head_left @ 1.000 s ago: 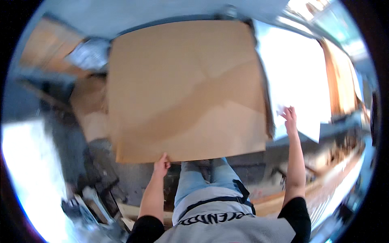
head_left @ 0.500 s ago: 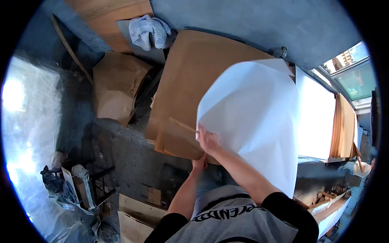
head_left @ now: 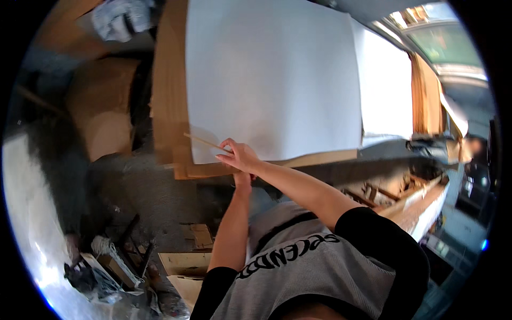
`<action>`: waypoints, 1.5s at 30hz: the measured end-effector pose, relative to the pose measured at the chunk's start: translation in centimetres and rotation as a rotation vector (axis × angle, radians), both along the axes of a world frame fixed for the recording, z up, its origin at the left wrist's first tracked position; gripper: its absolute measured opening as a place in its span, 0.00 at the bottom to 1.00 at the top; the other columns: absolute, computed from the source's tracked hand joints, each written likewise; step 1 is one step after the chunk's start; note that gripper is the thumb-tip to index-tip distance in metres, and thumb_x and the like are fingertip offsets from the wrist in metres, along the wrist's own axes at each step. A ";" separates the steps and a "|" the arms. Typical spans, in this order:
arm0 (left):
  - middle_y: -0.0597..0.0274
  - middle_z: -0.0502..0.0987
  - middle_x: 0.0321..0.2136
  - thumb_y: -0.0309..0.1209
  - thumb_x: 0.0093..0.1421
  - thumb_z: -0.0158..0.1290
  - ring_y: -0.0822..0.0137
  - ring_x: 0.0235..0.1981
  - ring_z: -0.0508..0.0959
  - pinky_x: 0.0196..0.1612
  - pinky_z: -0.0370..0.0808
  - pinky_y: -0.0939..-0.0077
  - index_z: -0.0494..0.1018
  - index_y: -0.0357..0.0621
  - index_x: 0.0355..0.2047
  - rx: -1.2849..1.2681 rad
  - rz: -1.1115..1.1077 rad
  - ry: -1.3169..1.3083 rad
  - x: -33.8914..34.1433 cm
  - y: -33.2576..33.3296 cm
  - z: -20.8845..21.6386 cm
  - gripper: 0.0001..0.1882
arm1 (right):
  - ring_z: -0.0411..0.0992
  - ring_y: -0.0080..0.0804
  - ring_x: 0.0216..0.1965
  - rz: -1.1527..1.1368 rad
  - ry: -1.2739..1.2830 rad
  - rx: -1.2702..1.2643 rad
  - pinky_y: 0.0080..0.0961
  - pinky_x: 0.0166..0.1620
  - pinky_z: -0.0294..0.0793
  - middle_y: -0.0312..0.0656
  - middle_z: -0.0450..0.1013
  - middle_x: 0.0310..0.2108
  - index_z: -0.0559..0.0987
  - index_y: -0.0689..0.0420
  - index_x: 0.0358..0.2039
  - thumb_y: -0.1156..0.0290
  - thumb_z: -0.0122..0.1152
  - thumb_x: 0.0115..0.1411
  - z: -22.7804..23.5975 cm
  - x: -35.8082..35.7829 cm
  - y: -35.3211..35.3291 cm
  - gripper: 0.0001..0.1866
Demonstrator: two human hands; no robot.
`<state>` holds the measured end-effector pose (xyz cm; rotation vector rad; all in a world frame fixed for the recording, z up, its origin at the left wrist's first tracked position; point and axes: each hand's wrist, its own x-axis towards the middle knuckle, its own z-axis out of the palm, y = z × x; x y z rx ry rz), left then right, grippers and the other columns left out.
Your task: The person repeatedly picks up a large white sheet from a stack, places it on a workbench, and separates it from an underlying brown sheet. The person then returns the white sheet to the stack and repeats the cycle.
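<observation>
White sheet (head_left: 272,80): one, large; laid over a stack of brown sheets (head_left: 166,90), brown margin showing along its left and near edges. Landmark for all entries below.

Right grip (head_left: 241,157): over the sheet's near edge, toward its left corner; fingers closed on a thin stick (head_left: 201,140), which points left across that corner.

Left grip (head_left: 244,178): just below the sheet's near edge, under the right one, which covers most of it; whether apart or together, cannot tell.

Right forearm (head_left: 304,184): slants across in front of the near edge, hiding part of the brown margin.

Second white stack (head_left: 386,82): immediately right of the sheet. Upright-looking brown edges (head_left: 425,96): further right, past that stack. Window (head_left: 448,45): beyond the sheet's upper right.

Pale cloth (head_left: 121,20): off the sheet's upper left. Brown paper bundle (head_left: 104,109): left, separated by a dark gap.

Wooden container (head_left: 410,208), wood scraps inside: below right of the sheet. Cardboard pieces (head_left: 184,262): below left, on the grey floor (head_left: 146,197).
</observation>
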<state>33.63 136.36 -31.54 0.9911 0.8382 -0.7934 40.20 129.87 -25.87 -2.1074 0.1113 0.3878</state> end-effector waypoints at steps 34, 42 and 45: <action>0.66 0.73 0.27 0.50 0.54 0.51 0.75 0.22 0.70 0.22 0.66 0.81 0.69 0.48 0.33 -0.010 -0.369 0.282 -2.9 3.9 0.5 0.19 | 0.61 0.15 0.14 -1.602 0.493 0.525 0.10 0.10 0.49 0.31 0.66 0.20 0.71 0.51 0.28 0.58 0.59 0.53 -5.1 -19.8 -36.6 0.11; 0.64 0.67 0.19 0.31 0.53 0.55 0.75 0.11 0.66 0.11 0.61 0.80 0.63 0.39 0.28 0.817 0.290 -0.281 3.2 5.8 2.9 0.12 | 0.74 0.19 0.28 -1.484 0.287 0.508 0.10 0.11 0.49 0.33 0.72 0.26 0.66 0.52 0.31 0.66 0.57 0.56 -3.4 -22.1 -37.0 0.09; 0.64 0.67 0.20 0.29 0.54 0.54 0.75 0.11 0.66 0.11 0.60 0.79 0.63 0.39 0.27 0.722 0.312 -0.211 4.9 7.4 1.7 0.11 | 0.74 0.21 0.28 -1.454 0.279 0.537 0.11 0.11 0.50 0.34 0.72 0.26 0.66 0.52 0.30 0.66 0.56 0.56 -3.9 -23.0 -37.2 0.09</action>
